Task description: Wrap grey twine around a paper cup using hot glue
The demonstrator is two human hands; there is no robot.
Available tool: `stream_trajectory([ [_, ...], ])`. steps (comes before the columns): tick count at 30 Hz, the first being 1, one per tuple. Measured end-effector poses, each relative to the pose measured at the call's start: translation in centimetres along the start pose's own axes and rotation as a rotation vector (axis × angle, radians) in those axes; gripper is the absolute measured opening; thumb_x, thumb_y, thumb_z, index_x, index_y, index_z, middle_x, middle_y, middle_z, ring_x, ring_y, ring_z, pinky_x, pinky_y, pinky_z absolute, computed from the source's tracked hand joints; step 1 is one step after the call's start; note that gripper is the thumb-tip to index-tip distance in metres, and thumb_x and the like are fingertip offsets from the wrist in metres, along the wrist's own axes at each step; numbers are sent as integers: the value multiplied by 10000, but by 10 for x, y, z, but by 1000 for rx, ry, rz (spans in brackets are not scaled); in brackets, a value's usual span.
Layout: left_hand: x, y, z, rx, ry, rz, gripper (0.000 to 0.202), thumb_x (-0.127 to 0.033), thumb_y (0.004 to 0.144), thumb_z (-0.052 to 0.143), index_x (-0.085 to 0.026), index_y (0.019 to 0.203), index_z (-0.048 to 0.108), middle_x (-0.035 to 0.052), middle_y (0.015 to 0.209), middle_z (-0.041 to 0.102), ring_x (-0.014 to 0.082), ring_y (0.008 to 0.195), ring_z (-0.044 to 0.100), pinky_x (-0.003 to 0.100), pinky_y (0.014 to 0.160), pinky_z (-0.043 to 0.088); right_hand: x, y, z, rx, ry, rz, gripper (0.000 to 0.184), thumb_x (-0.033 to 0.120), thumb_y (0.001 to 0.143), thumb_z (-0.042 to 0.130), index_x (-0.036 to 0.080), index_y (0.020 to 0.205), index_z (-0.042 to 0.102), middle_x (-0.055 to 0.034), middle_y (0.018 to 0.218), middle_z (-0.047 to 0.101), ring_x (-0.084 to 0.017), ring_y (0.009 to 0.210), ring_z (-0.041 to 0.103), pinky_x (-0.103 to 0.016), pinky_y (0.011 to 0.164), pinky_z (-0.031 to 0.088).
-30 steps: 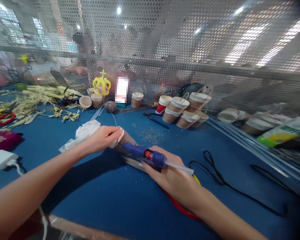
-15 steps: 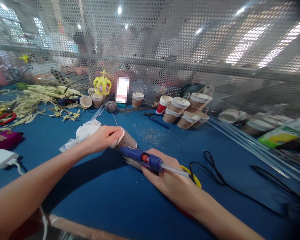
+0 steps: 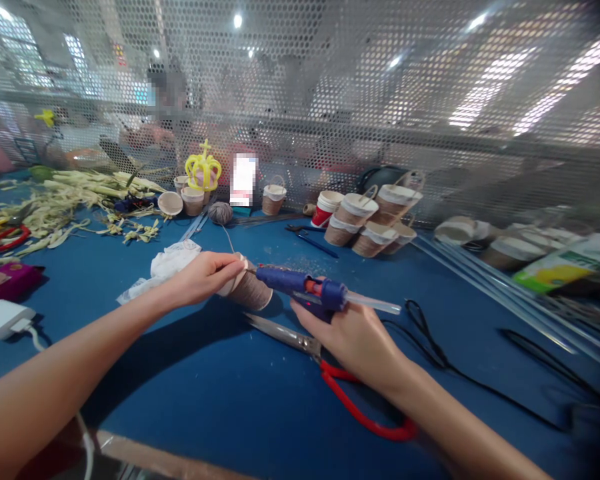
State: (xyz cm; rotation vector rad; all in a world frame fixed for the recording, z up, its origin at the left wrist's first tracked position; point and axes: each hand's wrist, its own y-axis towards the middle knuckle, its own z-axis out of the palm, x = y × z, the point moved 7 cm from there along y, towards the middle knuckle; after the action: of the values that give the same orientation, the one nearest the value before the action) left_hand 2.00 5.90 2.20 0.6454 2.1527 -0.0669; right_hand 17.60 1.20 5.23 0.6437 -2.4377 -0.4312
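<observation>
Two grips are clamped: the left hand [image 3: 213, 275] pinches the rim of a tilted, cord-wrapped cup [image 3: 250, 290] over the tabletop [image 3: 205, 400]; the right hand [image 3: 363, 337] wraps round a blue glue gun [image 3: 293, 281], nozzle near the cup; red-handled scissors [image 3: 280, 331] lie below.

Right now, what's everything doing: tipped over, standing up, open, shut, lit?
Left hand, gripping the twine-wrapped cup
Right hand, closed around the glue gun
Twine-wrapped cup, tipped over
Glue gun, held, with a clear stick poking out behind
Scissors near the right hand, lying flat, blades look shut
Phone, upright, screen lit
Small bucket, standing, handle up
Red cup, upright
White charger, cable plugged in
</observation>
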Motion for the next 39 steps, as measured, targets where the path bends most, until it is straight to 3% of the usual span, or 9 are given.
stream_trajectory([
  [7,1,-1,1,15,-19,-9,357,-343,857,331,-123,736,584,-15,630,509,97,580,411,198,544,325,-7,2,1,-21,-9,65,133,256,733,487,189,619,505,-29,593,568,-171,561,555,-282,527,441],
  [12,1,-2,0,12,21,-8,361,-352,860,323,-126,739,577,-17,629,495,96,583,403,203,547,321,-26,6,3,95,314,341,165,291,712,556,182,612,484,51,426,469,-95,368,435,-228,388,378],
  [15,0,-2,-2,-5,53,-6,351,-340,856,332,-130,677,548,-29,596,454,89,562,374,197,512,291,-43,16,-1,56,557,450,132,228,667,606,167,648,490,57,452,481,-76,385,435,-201,382,373],
  [18,0,-2,-1,1,29,3,342,-338,855,333,-132,675,538,-30,606,451,84,559,366,192,497,278,-69,26,-4,-7,610,590,103,149,655,609,140,619,513,15,521,543,-72,445,485,-187,425,400],
  [25,1,-2,0,-16,8,27,339,-328,848,333,-138,607,477,-41,562,379,74,515,307,188,456,242,-110,42,19,26,430,742,198,214,812,479,106,662,550,-56,653,594,-76,484,514,-198,456,421],
  [28,1,-2,-1,-21,30,33,336,-329,848,339,-138,600,461,-43,564,371,72,515,298,187,451,232,-122,42,37,112,308,801,230,267,855,445,76,871,573,-88,828,610,-131,641,582,-283,584,484],
  [31,1,-3,-1,-13,68,29,337,-328,852,340,-137,605,467,-45,559,359,70,508,291,188,448,228,-129,41,46,192,173,814,296,300,845,484,132,1087,510,-84,1070,548,-184,888,564,-378,738,478],
  [36,-1,-3,-1,-11,100,36,340,-326,854,340,-134,612,482,-44,558,351,72,515,298,187,450,228,-123,44,34,180,-71,747,311,345,798,515,56,784,629,-231,980,594,-364,1045,487,-444,830,370],
  [39,-2,-4,0,-12,105,50,336,-322,853,338,-134,615,483,-44,557,348,73,517,295,187,451,227,-102,49,25,140,-107,663,279,328,787,526,70,792,630,-261,1093,542,-402,1161,357,-472,880,293],
])
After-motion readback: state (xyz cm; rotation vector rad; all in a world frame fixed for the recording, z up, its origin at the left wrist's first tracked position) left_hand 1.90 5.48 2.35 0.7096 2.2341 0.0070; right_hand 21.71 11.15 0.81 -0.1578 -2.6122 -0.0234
